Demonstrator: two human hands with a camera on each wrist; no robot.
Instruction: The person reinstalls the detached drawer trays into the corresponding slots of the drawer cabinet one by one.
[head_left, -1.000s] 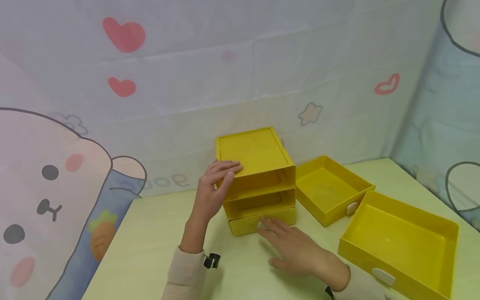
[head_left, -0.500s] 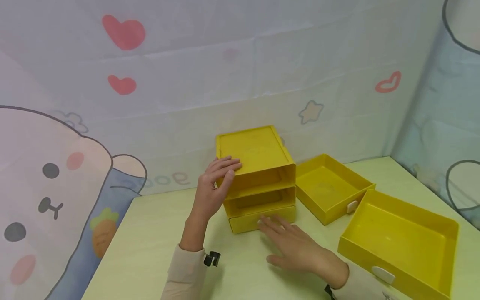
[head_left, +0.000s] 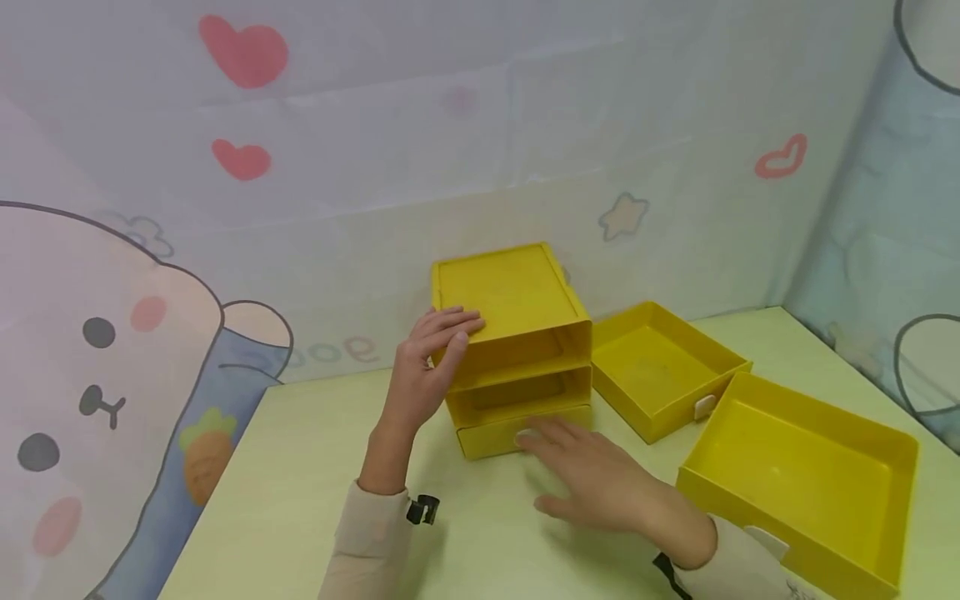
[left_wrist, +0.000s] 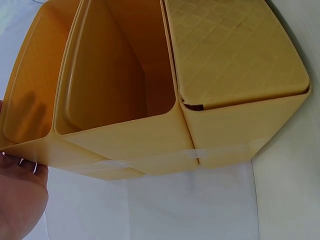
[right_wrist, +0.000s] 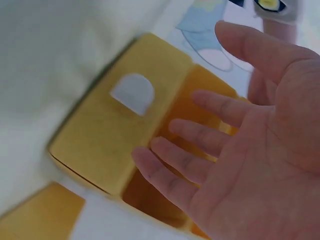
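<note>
A yellow cabinet [head_left: 510,287] with three tiers stands against the back wall. Its two upper slots face me without drawers, and the bottom drawer [head_left: 487,439] sits in its slot. On the front edge of the cabinet's top, at the left corner, my left hand [head_left: 418,367] rests with straight fingers, its thumb pointing along the front. My right hand [head_left: 600,483] hovers before the bottom drawer with fingers extended, fingertips close to its white pull tab [right_wrist: 133,93]. In the right wrist view the palm shows with nothing in it.
Two pulled-out yellow drawers lie right of the cabinet: a farther drawer [head_left: 652,367] beside it, and a nearer drawer [head_left: 795,475] close to my right sleeve [head_left: 738,567]. They stand on a pale table [head_left: 285,500]. A printed cloth [head_left: 360,167] hangs behind.
The head view has tilted slightly down, so everything sits a little higher. Both hands, the cabinet and the drawers keep almost the same places relative to each other.
</note>
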